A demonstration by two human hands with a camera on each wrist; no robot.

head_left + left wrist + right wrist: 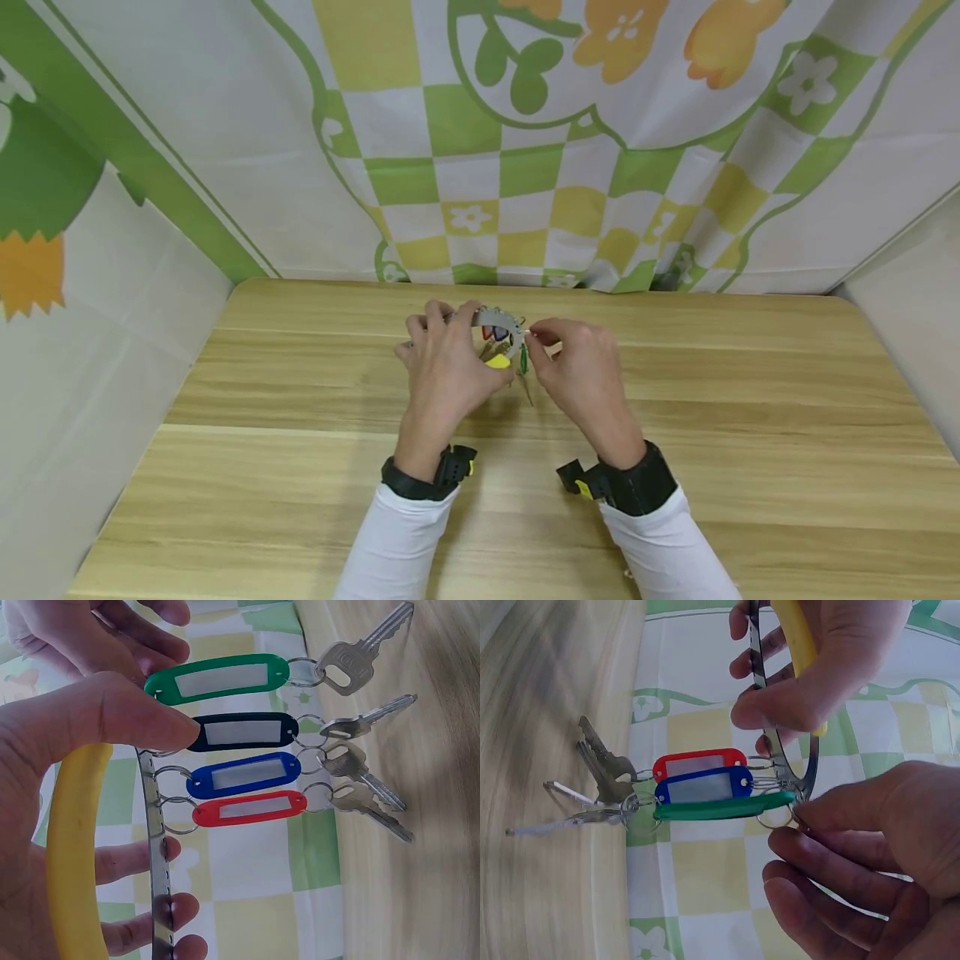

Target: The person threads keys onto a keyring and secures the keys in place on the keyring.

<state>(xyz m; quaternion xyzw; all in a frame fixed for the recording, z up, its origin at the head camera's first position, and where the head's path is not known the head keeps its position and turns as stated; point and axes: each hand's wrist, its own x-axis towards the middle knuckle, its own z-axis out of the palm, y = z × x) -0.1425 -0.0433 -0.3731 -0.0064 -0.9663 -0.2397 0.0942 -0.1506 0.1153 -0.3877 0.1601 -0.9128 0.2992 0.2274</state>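
Note:
My left hand (450, 358) grips a curved metal key holder (160, 892) with a yellow handle (71, 847), thumb on the near side and fingers behind. From the metal strip hang key tags on split rings: a red tag (251, 808), a blue tag (244, 775), a black tag (247, 731) and a green tag (217, 679). Each tag bears a silver key (351, 667) at its far end. My right hand (581, 362) pinches at the end of the holder where the green tag's ring sits, thumb against index finger. The fingertips partly hide that ring.
Both hands are held above a wooden table (285, 467). Behind it hangs a green, yellow and white checked cloth (465, 183). A small pale bit (628, 573) lies near the right sleeve (667, 542).

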